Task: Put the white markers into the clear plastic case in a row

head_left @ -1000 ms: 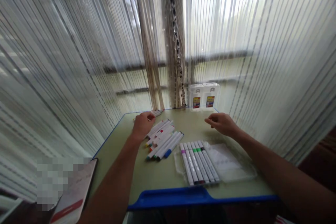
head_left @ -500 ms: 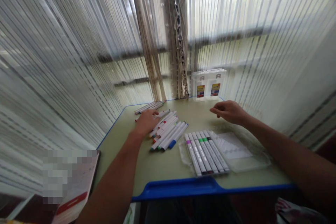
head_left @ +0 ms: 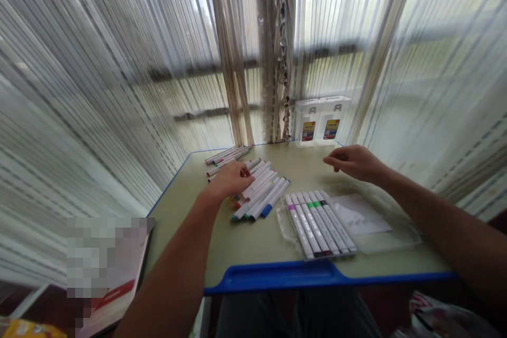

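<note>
My left hand (head_left: 231, 179) lies on a loose pile of white markers (head_left: 266, 196) with coloured caps, left of the table's middle. Its fingers are curled down onto one marker at the pile's far side. My right hand (head_left: 355, 162) hovers above the table's far right. Its fingers are loosely bent and apart, and nothing is in them. Below it, a clear plastic case (head_left: 378, 235) lies open with several markers (head_left: 315, 223) lined up side by side in its left half.
A few more markers (head_left: 227, 154) lie at the far left corner of the green table (head_left: 253, 245), which has a blue front rim. Two white boxes (head_left: 320, 119) stand at the back by the striped curtains (head_left: 119, 90). A book (head_left: 119, 290) lies lower left.
My left hand has come back from the markers at the far left corner onto the loose pile. My right hand has barely moved. The view has shifted a little.
</note>
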Demonstrator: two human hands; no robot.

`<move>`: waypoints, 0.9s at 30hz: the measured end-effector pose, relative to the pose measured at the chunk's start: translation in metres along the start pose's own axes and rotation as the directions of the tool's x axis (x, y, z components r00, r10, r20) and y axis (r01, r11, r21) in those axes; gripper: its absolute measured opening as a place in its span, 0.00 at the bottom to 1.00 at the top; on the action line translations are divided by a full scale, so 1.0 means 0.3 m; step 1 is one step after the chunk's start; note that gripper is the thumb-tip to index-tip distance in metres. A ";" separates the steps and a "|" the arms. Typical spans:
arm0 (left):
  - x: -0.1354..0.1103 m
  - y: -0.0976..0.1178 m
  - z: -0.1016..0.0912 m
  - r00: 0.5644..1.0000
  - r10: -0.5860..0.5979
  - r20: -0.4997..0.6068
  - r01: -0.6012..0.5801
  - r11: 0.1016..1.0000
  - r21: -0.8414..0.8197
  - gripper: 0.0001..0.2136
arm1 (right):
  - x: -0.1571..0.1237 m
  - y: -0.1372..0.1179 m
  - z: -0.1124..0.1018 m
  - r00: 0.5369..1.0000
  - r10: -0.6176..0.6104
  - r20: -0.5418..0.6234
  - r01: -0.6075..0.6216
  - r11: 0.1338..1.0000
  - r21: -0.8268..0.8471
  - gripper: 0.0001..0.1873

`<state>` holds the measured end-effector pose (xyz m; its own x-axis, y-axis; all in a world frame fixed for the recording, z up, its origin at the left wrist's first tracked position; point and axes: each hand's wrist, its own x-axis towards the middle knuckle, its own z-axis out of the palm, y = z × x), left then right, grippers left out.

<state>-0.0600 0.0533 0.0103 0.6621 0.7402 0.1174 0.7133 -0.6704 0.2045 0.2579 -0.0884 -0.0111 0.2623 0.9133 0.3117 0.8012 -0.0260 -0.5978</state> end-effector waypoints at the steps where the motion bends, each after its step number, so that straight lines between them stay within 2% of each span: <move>1: 0.001 -0.001 0.004 1.000 0.005 -0.003 -0.005 1.000 0.010 0.12 | 0.001 0.004 0.000 1.000 0.004 0.002 -0.004 1.000 0.000 0.20; 11: -0.002 0.031 0.014 0.998 0.043 -0.045 -0.037 0.991 0.132 0.12 | 0.001 0.006 0.008 0.999 0.009 0.030 -0.010 1.000 0.009 0.20; 16: -0.013 0.035 -0.010 0.988 -0.030 -0.154 0.048 0.993 0.113 0.15 | -0.005 -0.004 0.005 1.000 -0.001 -0.004 0.001 0.999 0.042 0.19; 18: -0.013 0.030 -0.020 0.968 -0.067 -0.242 0.066 0.998 -0.012 0.16 | -0.008 -0.011 -0.004 0.999 0.005 -0.036 -0.003 0.999 0.036 0.19; 21: -0.004 0.030 -0.020 0.942 -0.098 -0.322 -0.008 0.950 -0.311 0.15 | 0.003 -0.040 -0.028 0.995 0.068 -0.071 -0.063 0.996 0.069 0.19; 24: 0.004 0.054 -0.003 0.959 -0.039 -0.279 -0.097 0.884 -0.457 0.16 | 0.042 -0.115 -0.052 0.992 0.113 -0.059 -0.100 0.978 0.185 0.19; 27: -0.002 0.097 0.018 0.979 0.075 -0.189 -0.176 0.775 -0.606 0.14 | 0.078 -0.224 -0.047 1.000 0.019 -0.022 -0.012 0.960 0.279 0.19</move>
<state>-0.0384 0.0333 0.0110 0.6579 0.6845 0.3139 0.2970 -0.6189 0.7272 0.2177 -0.0710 0.0467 0.2896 0.9033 0.3167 0.6162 0.0772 -0.7838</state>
